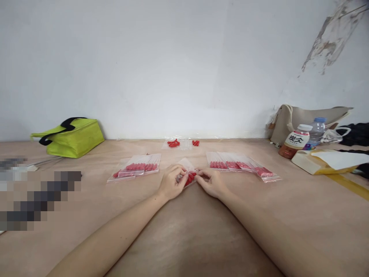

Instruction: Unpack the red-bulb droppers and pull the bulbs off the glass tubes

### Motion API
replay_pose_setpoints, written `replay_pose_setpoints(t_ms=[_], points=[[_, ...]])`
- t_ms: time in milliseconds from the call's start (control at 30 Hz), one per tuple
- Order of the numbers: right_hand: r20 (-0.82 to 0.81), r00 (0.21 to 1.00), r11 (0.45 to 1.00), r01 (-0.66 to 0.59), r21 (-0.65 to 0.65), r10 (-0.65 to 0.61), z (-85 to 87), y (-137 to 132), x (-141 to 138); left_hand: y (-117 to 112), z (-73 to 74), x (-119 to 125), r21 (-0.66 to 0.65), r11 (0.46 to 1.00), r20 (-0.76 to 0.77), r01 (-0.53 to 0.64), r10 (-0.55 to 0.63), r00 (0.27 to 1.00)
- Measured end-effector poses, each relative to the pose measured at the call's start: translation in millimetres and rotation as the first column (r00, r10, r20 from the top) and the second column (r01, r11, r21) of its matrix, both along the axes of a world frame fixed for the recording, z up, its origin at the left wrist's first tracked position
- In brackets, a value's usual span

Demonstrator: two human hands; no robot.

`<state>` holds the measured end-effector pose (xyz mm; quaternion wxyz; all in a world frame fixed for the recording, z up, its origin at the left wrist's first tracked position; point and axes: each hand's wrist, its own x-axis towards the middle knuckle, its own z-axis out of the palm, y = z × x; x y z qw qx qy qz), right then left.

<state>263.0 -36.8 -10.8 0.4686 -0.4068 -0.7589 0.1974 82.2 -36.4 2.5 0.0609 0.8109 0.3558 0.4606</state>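
Note:
At the middle of the table, my left hand (pixel 172 182) is closed on a small clear plastic bag (pixel 188 164) with several red pieces (pixel 190 177) in or on it. My right hand (pixel 211 182) pinches at the bag's right side, its fingertips at the end of one red piece. Whether that piece lies inside the bag or at its mouth I cannot tell. To the left lie flat zip bags (pixel 141 165) of red pieces in an overlapping group. Another overlapping row of filled zip bags (pixel 236 163) lies to the right.
Loose red pieces (pixel 173 143) lie on clear plastic near the wall, with a smaller red pile (pixel 195 143) beside them. A lime-green bag (pixel 75 138) stands at left. At right are a tea bottle (pixel 296 141), a water bottle (pixel 318 129), a beige bag (pixel 309 117) and a paper packet (pixel 325 161).

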Motion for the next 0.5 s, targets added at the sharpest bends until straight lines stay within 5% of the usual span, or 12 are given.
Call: replay_pose_setpoints(t_ms=[133,333,500], points=[[-0.057,0.994,0.994,0.086,-0.071,-0.090,-10.2,12,3,-6,4.2,2,0.045,0.986,-0.192,0.159,-0.147,0.970],[0.017,0.988,0.985,0.155,-0.076,-0.154,-16.9,20,4,23,-0.7,-23,-0.037,0.986,-0.374,-0.162,0.137,0.917],[0.123,0.966,0.973,0.231,0.003,-0.229,-10.6,15,7,32,-5.7,-36,-0.149,0.967,-0.427,-0.209,0.128,0.895]])
